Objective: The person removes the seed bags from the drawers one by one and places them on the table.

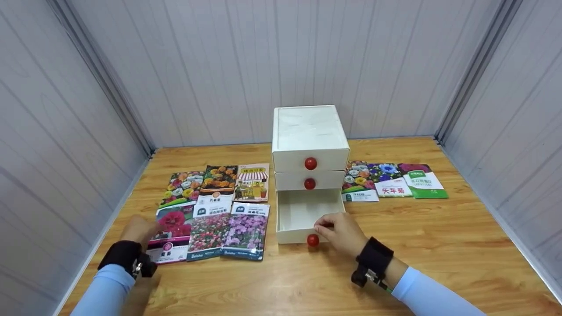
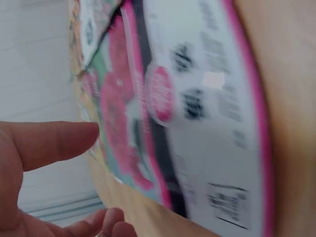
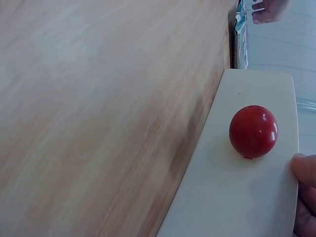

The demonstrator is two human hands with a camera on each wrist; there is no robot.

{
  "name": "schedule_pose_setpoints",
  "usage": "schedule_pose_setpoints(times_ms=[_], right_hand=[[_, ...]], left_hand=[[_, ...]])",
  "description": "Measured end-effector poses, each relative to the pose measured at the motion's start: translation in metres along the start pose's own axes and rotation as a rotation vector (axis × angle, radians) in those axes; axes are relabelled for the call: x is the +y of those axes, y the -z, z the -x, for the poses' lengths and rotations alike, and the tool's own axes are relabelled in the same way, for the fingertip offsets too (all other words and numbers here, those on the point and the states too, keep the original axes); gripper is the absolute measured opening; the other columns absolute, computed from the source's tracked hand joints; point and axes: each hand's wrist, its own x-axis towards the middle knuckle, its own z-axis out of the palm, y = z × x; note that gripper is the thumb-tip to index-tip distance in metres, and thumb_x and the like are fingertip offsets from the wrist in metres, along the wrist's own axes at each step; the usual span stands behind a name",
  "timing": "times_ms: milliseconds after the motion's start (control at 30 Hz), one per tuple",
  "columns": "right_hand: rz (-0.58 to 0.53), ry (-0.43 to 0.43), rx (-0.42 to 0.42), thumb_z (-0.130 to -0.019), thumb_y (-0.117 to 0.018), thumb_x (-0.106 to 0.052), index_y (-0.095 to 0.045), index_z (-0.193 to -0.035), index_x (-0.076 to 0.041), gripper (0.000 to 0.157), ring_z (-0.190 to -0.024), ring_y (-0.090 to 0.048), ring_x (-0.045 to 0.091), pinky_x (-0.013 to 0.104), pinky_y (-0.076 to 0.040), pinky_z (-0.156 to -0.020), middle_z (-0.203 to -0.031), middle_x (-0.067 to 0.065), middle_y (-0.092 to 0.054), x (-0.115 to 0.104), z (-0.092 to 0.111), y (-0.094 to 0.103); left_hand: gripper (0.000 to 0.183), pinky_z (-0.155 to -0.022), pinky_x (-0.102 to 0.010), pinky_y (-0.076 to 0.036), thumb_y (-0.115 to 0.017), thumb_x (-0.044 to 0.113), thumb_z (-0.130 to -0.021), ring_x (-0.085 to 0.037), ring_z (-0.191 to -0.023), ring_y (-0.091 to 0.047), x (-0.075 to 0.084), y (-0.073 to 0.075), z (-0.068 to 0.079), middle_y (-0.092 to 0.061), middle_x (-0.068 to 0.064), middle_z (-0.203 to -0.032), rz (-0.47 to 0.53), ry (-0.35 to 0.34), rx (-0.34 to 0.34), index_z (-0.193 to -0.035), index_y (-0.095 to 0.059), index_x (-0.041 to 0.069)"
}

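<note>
On the wooden table stands a white drawer cabinet (image 1: 311, 127) with round red knobs. Its bottom drawer (image 1: 303, 210) is pulled out, and its visible inside is bare. My right hand (image 1: 344, 232) pinches the top edge of that drawer's front panel, right of the red knob (image 3: 253, 132); in the right wrist view the thumb (image 3: 303, 168) lies at the rim with fingers behind it. At the left, my left hand (image 1: 141, 229) hovers at the edge of a seed packet with pink flowers (image 1: 173, 224). In the left wrist view its thumb (image 2: 59, 143) and fingers are spread apart beside this packet.
More seed packets (image 1: 246, 230) lie in two rows left of the cabinet. Right of it, three others (image 1: 390, 181) overlap in a row. Grey panel walls (image 1: 210, 74) enclose the back and both sides of the table.
</note>
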Motion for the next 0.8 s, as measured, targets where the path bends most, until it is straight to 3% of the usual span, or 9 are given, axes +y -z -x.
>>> schedule_pose_setpoints(times_ms=[100, 167, 233, 300, 367, 433, 500, 633, 800], right_hand=[[-0.005, -0.001, -0.008, -0.104, -0.074, -0.012, -0.083, -0.097, -0.008, 0.013, -0.089, -0.069, 0.014, 0.036, -0.060, -0.086, -0.096, 0.003, -0.082, 0.001, 0.000, 0.001], [-0.011, -0.003, -0.015, -0.104, -0.074, -0.011, -0.083, -0.097, -0.008, 0.012, -0.090, -0.069, 0.014, 0.036, -0.060, -0.087, -0.096, 0.003, -0.081, 0.001, 0.000, 0.002], [-0.020, -0.001, -0.021, -0.103, -0.074, -0.011, -0.083, -0.098, -0.008, 0.010, -0.091, -0.069, 0.014, 0.035, -0.060, -0.087, -0.097, 0.003, -0.081, 0.001, 0.000, 0.003], [-0.038, 0.004, -0.019, -0.103, -0.074, -0.011, -0.082, -0.101, -0.006, 0.010, -0.089, -0.068, 0.014, 0.031, -0.059, -0.084, -0.097, 0.004, -0.081, 0.000, 0.000, 0.005], [-0.057, 0.018, -0.003, -0.103, -0.074, -0.010, -0.081, -0.103, -0.002, 0.011, -0.087, -0.068, 0.014, 0.027, -0.058, -0.080, -0.097, 0.006, -0.080, -0.001, 0.001, 0.007], [-0.076, 0.032, 0.022, -0.103, -0.074, -0.009, -0.080, -0.106, 0.001, 0.013, -0.086, -0.067, 0.015, 0.024, -0.056, -0.078, -0.097, 0.009, -0.080, -0.002, 0.002, 0.009], [-0.087, 0.049, 0.054, -0.103, -0.073, -0.009, -0.079, -0.108, 0.003, 0.013, -0.086, -0.068, 0.016, 0.023, -0.056, -0.077, -0.099, 0.011, -0.080, -0.005, 0.004, 0.012], [-0.089, 0.067, 0.115, -0.102, -0.074, -0.008, -0.078, -0.113, 0.001, 0.014, -0.091, -0.069, 0.018, 0.024, -0.058, -0.083, -0.104, 0.011, -0.079, -0.013, 0.007, 0.014], [-0.085, 0.092, 0.133, -0.100, -0.078, -0.009, -0.075, -0.120, -0.001, 0.021, -0.087, -0.063, 0.016, 0.023, -0.056, -0.079, -0.101, 0.008, -0.072, -0.021, 0.010, 0.014]], left_hand=[[0.086, -0.120, -0.063, -0.044, -0.069, 0.031, -0.100, -0.049, -0.132, -0.047, 0.020, -0.003, 0.011, -0.041, -0.042, -0.153, 0.064, -0.015, 0.026, -0.154, -0.030, -0.023], [0.089, -0.119, -0.062, -0.046, -0.065, 0.038, -0.103, -0.049, -0.131, -0.049, 0.031, -0.006, 0.014, -0.040, -0.043, -0.153, 0.026, -0.044, 0.028, -0.156, -0.027, -0.022], [0.088, -0.109, -0.056, -0.053, -0.062, 0.042, -0.104, -0.044, -0.120, -0.056, 0.043, -0.009, 0.015, -0.047, -0.041, -0.145, -0.007, -0.085, 0.031, -0.155, -0.031, -0.022], [0.087, -0.092, -0.049, -0.059, -0.061, 0.045, -0.105, -0.034, -0.099, -0.065, 0.056, -0.012, 0.016, -0.058, -0.037, -0.132, -0.006, -0.134, 0.027, -0.155, -0.033, -0.020], [0.084, -0.076, -0.041, -0.059, -0.058, 0.047, -0.108, -0.025, -0.082, -0.065, 0.069, -0.016, 0.018, -0.061, -0.035, -0.129, -0.007, -0.201, 0.022, -0.156, -0.037, -0.019], [0.078, -0.072, -0.037, -0.059, -0.056, 0.045, -0.110, -0.025, -0.080, -0.069, 0.082, -0.021, 0.020, -0.064, -0.037, -0.131, 0.014, -0.272, 0.014, -0.154, -0.042, -0.017], [0.072, -0.082, -0.040, -0.062, -0.055, 0.043, -0.112, -0.036, -0.095, -0.075, 0.096, -0.028, 0.025, -0.061, -0.037, -0.143, 0.057, -0.320, 0.000, -0.154, -0.047, -0.015], [0.065, -0.112, -0.052, -0.056, -0.054, 0.039, -0.113, -0.048, -0.136, -0.062, 0.124, -0.043, 0.036, -0.052, -0.033, -0.158, 0.187, -0.357, -0.073, -0.157, -0.047, -0.008], [0.065, -0.109, -0.049, -0.059, -0.055, 0.039, -0.113, -0.044, -0.139, -0.060, 0.160, -0.057, 0.048, -0.051, -0.028, -0.161, 0.288, -0.401, -0.144, -0.162, -0.044, -0.003]])
